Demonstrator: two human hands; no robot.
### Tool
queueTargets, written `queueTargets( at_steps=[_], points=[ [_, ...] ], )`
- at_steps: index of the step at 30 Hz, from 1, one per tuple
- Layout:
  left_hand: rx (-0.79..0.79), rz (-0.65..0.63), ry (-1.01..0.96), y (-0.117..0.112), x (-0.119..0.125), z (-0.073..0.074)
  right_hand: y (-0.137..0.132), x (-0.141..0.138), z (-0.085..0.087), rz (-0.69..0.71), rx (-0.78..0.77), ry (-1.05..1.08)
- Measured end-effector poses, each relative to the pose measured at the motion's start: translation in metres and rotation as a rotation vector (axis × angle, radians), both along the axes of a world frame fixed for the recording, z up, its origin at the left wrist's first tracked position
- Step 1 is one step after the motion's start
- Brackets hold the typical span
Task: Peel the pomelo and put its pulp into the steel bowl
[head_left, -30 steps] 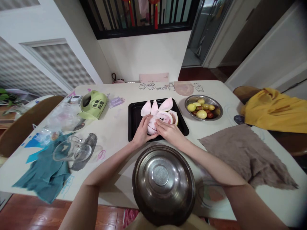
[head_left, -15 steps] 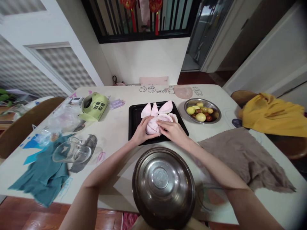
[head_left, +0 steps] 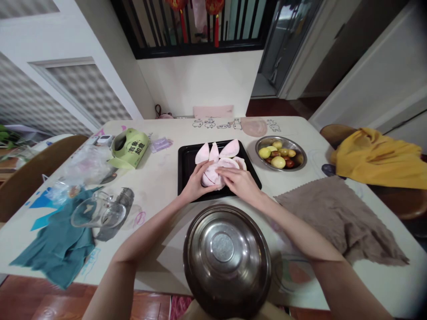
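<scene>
Peeled fruit (head_left: 211, 178) between two hands, at the near side of the black tray (head_left: 187, 165).
Left hand (head_left: 196, 183): fingers curled round the fruit's side, gripping it. Right hand (head_left: 243, 183): fingertips on its top; cannot tell whether they pinch. Unclear if the fruit rests on the tray. Peel pieces (head_left: 229, 149) fan out at the tray's far side. Right of tray, on the counter (head_left: 156, 178): steel bowl (head_left: 303, 162) of small fruits (head_left: 278, 162). Nearer than tray: upturned metal bowl (head_left: 227, 278).
</scene>
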State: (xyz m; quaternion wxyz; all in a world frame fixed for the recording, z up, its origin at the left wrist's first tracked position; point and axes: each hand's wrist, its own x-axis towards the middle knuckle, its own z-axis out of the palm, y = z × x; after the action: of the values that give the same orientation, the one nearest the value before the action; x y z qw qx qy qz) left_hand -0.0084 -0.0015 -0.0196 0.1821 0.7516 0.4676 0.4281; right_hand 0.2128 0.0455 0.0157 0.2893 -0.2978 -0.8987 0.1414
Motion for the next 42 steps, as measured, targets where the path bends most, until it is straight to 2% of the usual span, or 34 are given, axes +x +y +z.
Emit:
queueTargets(
  at_steps=[6,12,16,22,28,32,36,39,42],
  points=[
    [-0.043,-0.019,0.044,0.003,-0.008,0.001,0.01,0.002,-0.005,-0.048,-0.025,-0.023],
    [-0.142,-0.083,0.022,0.007,-0.02,0.0,0.005,-0.001,-0.005,-0.034,-0.027,-0.025],
    [-0.205,-0.062,0.002,0.011,-0.028,-0.004,0.006,-0.001,-0.006,-0.04,-0.033,-0.031],
    [-0.098,-0.078,0.069,0.011,-0.028,0.004,0.007,-0.001,-0.005,-0.058,-0.044,-0.02],
    [-0.133,-0.079,0.065,0.008,-0.027,0.014,0.005,-0.001,-0.001,0.003,-0.07,-0.063],
    [-0.132,-0.086,0.01,0.008,-0.022,0.01,0.006,-0.001,-0.002,0.024,-0.079,-0.104],
    [0.026,-0.087,0.017,0.007,-0.015,0.004,0.008,-0.001,-0.004,0.029,-0.119,-0.09],
    [0.107,-0.07,0.064,0.006,-0.014,0.0,0.008,-0.002,-0.005,0.036,-0.151,-0.042],
    [0.148,-0.037,0.19,0.005,-0.02,-0.003,0.009,-0.002,-0.005,0.025,-0.157,0.005]
  ],
)
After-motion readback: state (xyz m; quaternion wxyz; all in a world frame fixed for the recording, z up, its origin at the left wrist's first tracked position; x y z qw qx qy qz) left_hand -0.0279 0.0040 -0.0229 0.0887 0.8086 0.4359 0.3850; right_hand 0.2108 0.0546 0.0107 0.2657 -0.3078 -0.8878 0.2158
